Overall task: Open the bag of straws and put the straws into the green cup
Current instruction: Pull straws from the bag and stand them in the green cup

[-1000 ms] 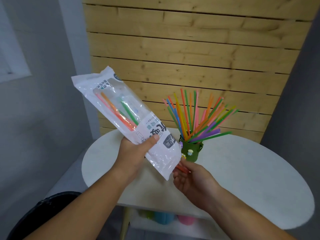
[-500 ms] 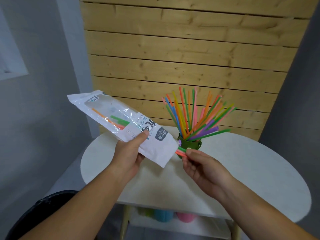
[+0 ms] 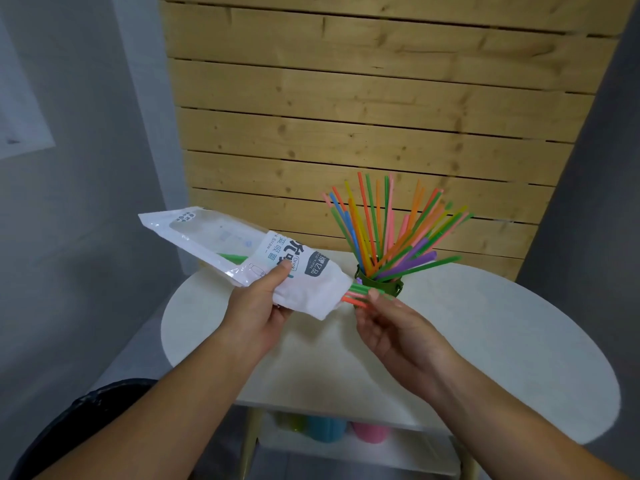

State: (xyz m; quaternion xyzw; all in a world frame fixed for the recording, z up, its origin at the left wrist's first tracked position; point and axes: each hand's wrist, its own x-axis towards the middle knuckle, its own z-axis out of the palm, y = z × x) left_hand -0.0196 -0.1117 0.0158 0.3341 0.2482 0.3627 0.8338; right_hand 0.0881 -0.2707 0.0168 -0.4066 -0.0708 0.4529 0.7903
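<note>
Here the left hand (image 3: pixel 258 310) grips the bag (image 3: pixel 242 254) while the right hand (image 3: pixel 391 323) pinches protruding straws (image 3: pixel 356 293).

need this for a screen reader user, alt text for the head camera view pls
A person's right hand pulls a few straws from the open end of a white bag held in the left hand. Behind, a green cup full of coloured straws stands on a white table.

Head camera looks forward-down, seemingly close, over the table (image 3: pixel 485 341).
</note>
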